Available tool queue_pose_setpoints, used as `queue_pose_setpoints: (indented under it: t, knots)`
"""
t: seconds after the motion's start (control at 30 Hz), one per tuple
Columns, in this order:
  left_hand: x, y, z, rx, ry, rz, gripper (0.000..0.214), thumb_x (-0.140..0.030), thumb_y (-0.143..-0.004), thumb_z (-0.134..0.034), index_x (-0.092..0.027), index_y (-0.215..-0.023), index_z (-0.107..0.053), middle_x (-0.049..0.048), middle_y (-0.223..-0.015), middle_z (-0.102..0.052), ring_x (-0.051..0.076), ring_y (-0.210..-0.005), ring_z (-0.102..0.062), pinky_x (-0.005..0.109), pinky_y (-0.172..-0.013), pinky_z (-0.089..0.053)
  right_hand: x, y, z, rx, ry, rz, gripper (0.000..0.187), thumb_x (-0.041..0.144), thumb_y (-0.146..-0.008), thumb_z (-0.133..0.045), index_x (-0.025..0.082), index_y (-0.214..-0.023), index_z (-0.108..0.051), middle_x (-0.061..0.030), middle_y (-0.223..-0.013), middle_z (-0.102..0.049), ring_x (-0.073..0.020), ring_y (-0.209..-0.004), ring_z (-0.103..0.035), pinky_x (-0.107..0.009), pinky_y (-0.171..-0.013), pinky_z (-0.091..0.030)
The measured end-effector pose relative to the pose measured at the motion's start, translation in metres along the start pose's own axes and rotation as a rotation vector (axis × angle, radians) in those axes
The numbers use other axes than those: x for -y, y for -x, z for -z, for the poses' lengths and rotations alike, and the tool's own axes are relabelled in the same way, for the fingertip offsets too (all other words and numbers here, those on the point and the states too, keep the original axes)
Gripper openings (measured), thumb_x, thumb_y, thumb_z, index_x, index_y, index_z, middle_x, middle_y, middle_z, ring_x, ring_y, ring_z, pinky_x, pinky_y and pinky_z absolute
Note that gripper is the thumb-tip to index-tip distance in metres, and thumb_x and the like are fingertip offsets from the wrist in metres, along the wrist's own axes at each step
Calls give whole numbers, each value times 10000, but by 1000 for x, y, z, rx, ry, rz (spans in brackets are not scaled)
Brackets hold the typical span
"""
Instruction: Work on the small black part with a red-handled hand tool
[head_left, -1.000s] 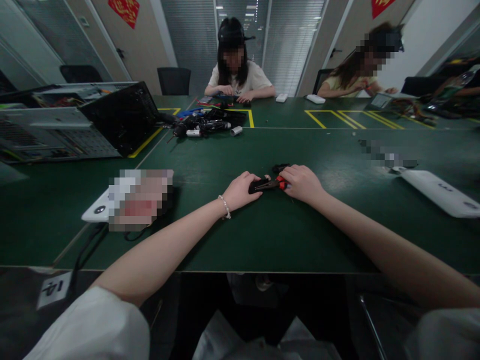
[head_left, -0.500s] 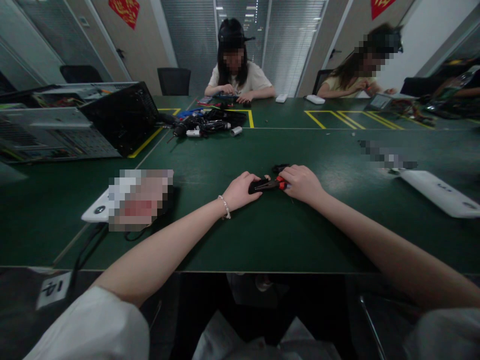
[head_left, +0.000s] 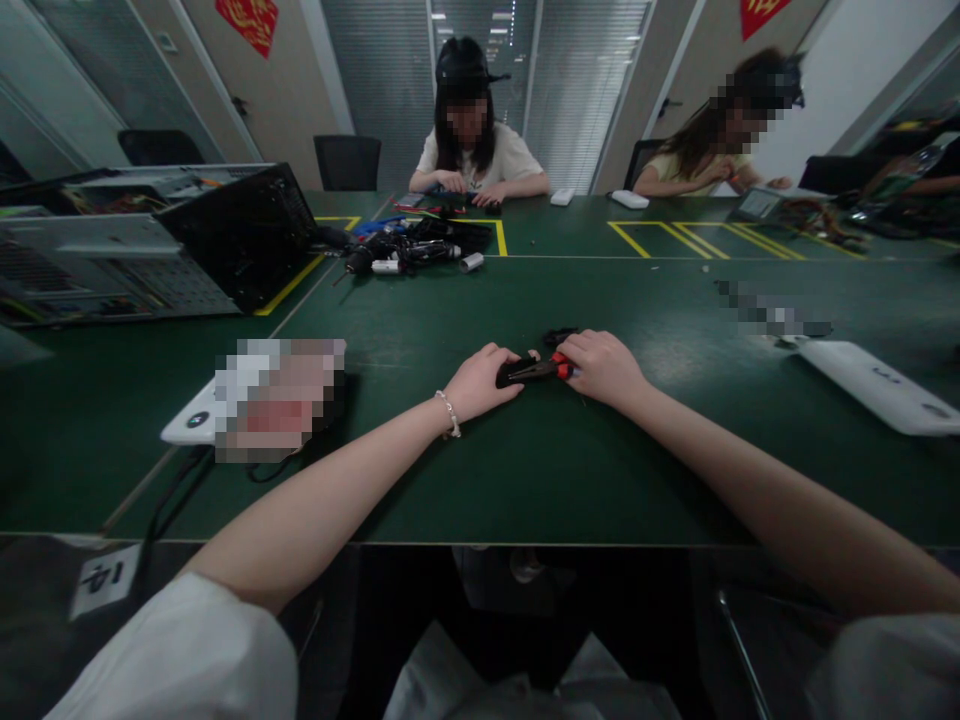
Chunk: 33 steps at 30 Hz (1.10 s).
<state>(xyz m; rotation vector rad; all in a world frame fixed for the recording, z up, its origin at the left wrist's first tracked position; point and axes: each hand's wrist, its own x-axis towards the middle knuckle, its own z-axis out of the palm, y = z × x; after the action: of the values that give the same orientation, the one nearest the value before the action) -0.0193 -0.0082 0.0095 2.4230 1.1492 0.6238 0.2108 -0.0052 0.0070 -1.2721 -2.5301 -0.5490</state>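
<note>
Hardly anything has moved since one second ago: both hands of the seated person keep their places, and the tool between them lies at the same angle. From where I stand, I see the left hand [head_left: 480, 385], with a pale beaded bracelet [head_left: 448, 413] on its wrist, pressing thumb and fingers together on a small black piece [head_left: 510, 370] of smooth look. The right hand [head_left: 609, 368] has its fingers curled around the red handles of a pair of dark metal pliers [head_left: 541, 369] with a narrow nose. These pliers point toward the left hand, and their nose lies over the small black piece; whether the jaws bite it, I cannot tell. Both things are low over the dark green table [head_left: 480, 480], near its middle. Just behind the right hand lies another black object [head_left: 561, 336], too small to recognise. At the person's left stands an opened grey and black computer case [head_left: 127, 260], and to the right rests a flat white plastic device [head_left: 877, 385]. Across the table, beyond a tangle of black cables and parts [head_left: 416, 245], sits a co-worker in a light shirt [head_left: 480, 160].
</note>
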Motion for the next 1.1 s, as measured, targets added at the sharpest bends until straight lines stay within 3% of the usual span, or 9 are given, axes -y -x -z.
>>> queue_pose_setpoints:
  t: [1.1]
  knots:
    - [-1,0,1,3,-2,-2,328,-290,-741,-599,-154,-1037,-561,68,-988,-548,194,-889,-538,342,-804,-460,0,-1,0,6,3,3,198,186,-723,-486,130,-869,-608,-104,-858,-608,-207,-772,-499,-303,-679,-336]
